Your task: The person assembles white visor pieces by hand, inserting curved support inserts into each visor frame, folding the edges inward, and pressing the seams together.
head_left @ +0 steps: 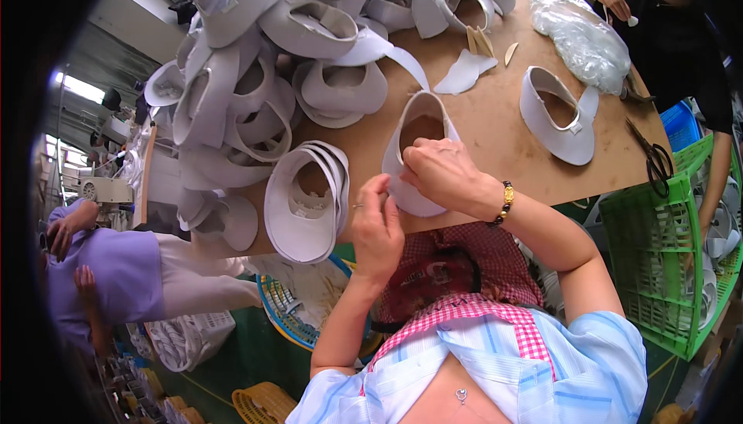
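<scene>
White shoe upper (419, 153) held at the near edge of a brown worktable (495, 138).
Right hand (443, 174) gripped its lower rim, fingers curled over it; left hand (376, 227) pinched the same edge from below. A stack of white uppers (306, 200) lay just left, scissors (656, 159) well right.

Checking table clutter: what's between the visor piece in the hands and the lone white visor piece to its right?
Bare brown tabletop only, in the head view, between the held visor piece and the lone visor piece.

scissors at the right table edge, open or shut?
Shut, as far as the view shows: the black scissors lie flat on the table near the green crate, blades together in one line, handles side by side.
</scene>
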Demonstrator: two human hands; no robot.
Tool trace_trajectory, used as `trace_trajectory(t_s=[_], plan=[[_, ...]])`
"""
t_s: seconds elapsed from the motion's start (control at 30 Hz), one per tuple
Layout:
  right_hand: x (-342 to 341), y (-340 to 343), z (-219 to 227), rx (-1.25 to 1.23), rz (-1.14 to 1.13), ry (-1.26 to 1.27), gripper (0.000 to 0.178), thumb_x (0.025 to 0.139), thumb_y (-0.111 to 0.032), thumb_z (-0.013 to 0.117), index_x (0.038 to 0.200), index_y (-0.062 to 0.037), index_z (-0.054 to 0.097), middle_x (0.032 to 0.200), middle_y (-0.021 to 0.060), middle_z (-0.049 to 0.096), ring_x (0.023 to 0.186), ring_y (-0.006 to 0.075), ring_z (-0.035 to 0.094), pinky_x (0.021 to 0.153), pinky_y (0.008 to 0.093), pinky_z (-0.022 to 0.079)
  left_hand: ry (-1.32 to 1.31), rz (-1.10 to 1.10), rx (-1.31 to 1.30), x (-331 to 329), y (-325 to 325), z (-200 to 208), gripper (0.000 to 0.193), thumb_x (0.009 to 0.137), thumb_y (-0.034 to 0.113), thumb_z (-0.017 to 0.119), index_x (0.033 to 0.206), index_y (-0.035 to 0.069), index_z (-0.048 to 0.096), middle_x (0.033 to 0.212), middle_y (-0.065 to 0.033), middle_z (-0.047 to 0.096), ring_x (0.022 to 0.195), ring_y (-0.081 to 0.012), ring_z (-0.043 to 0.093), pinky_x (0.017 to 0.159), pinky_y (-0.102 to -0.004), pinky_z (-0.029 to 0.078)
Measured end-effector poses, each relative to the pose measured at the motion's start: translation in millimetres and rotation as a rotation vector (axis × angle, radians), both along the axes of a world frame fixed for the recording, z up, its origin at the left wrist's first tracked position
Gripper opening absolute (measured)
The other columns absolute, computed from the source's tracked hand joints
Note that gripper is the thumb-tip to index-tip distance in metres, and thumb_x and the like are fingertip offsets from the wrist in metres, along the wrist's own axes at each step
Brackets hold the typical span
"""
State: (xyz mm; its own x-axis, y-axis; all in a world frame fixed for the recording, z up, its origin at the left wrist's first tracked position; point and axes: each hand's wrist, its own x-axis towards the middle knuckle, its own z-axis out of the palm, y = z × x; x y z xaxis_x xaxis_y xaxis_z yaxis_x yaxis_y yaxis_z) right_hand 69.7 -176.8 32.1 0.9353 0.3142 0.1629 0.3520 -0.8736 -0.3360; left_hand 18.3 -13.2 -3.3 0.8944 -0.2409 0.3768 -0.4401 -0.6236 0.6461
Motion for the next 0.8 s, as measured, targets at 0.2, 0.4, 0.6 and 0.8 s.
trace_trajectory(t_s=[0.2, 0.4, 0.6, 0.8], plan=[[-17.2, -50.3, 60.4, -0.101, 0.642, 0.037, 0.013, 0.07, -0.005, 0.066, 0.083, 0.0001, 0.065, 0.086, 0.013, 0.064, 0.084, 0.032, 0.062, 0.08, 0.041, 0.049, 0.889, -0.297, -1.09, 50.8, 23.0, 51.9, 0.05, 0.091, 0.022, 0.065, 0.129, -0.003, 0.046, 0.113, -0.0099, 0.061, 0.106, -0.017, 0.058, 0.093, -0.0332, 0.046], [-20.7, -56.6, 25.1, 0.891, 0.397, 0.441, 0.033, 0.09, -0.011, 0.057, 0.121, 0.002, 0.057, 0.108, 0.0106, 0.064, 0.099, 0.0172, 0.061, 0.086, 0.0294, 0.05, 0.739, -0.298, -1.058, 32.8, -12.5, 36.7, 0.035, 0.086, 0.004, 0.065, 0.119, -0.001, 0.052, 0.11, -0.0069, 0.061, 0.098, -0.0133, 0.059, 0.085, -0.0267, 0.047], [-33.0, -21.1, 34.3, 1.211, 0.33, 0.868, 0.03, 0.096, -0.025, 0.053, 0.111, -0.0015, 0.061, 0.092, 0.001, 0.061, 0.083, 0.0083, 0.057, 0.073, 0.026, 0.05, 0.492, -0.143, -0.955, 4.0, 5.6, 33.8, 0.04, 0.079, -0.001, 0.07, 0.114, -0.001, 0.053, 0.101, -0.0059, 0.062, 0.092, -0.0122, 0.059, 0.084, -0.0247, 0.048], [-23.6, -19.1, 18.2, 1.047, 0.505, 0.82, 0.029, 0.095, -0.028, 0.054, 0.09, -0.0023, 0.065, 0.074, -0.0031, 0.052, 0.066, 0.0055, 0.044, 0.054, 0.0259, 0.035, 0.547, -0.059, -0.97, -5.8, 1.2, 29.9, 0.054, 0.072, -0.005, 0.073, 0.12, -0.002, 0.048, 0.095, -0.005, 0.061, 0.088, -0.0121, 0.06, 0.079, -0.0237, 0.05]])
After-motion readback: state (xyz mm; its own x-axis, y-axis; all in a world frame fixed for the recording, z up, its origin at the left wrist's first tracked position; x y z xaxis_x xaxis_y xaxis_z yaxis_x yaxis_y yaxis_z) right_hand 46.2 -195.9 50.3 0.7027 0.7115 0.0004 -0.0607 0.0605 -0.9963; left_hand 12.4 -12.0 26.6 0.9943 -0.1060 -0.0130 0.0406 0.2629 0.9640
